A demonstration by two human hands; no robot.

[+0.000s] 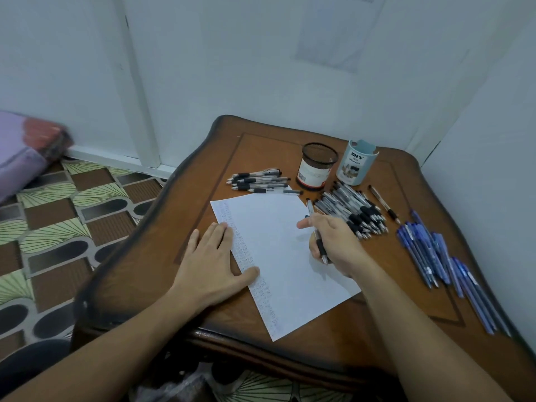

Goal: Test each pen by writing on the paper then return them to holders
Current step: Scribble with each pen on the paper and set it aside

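Note:
A white sheet of paper [278,256] lies on the wooden table [203,192], with rows of small marks along its left edge. My left hand [214,262] lies flat on that left edge, fingers straight. My right hand [333,242] grips a black pen [317,239] over the right part of the sheet, tip pointing down toward me. A black mesh holder [317,166] and a pale blue holder [358,162] stand at the back. A small row of black pens [258,181] lies left of the holders.
A big heap of black pens [353,210] lies right of the paper, with one single pen [384,203] beside it. Several blue pens [435,256] are spread along the table's right side. White walls close the back and right. Patterned floor is to the left.

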